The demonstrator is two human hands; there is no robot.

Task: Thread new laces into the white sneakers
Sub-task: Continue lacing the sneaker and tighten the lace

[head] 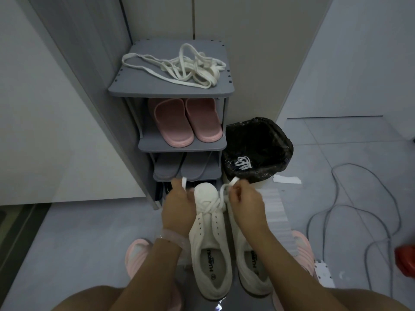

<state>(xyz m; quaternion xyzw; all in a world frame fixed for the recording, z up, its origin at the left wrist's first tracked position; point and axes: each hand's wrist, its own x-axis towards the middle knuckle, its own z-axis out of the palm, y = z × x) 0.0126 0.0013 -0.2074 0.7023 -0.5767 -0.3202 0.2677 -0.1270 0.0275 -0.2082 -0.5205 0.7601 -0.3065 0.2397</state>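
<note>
Two white sneakers (210,250) stand side by side on the grey floor (89,243), toes pointing away from the person, toward a grey shoe rack (170,90). Both hands work over the toe end of the left-hand sneaker.

Left hand (179,203): fingers curled together, pinching one end of the white lace (214,205); the lace end sticks up just above the fingertips. Right hand (246,198): fingers also curled and clamped on the other lace end, which loops out just above its fingertips. Between the two sets of fingers the lace crosses the front eyelets of the left-hand sneaker; the eyelets nearer the wrists show as bare holes. The right-hand sneaker (253,265) lies under the right forearm; whether it carries any lace cannot be told.

Beyond the fingers: a tangle of off-white laces (179,66) lies on the rack's top shelf; pink slippers (185,122) sit on the shelf below. Just beyond the right fingers stands a bin with a black liner (258,142), a bit of white lace (242,163) inside. Grey cables (359,198) run across the floor well off to the right of the right hand.
</note>
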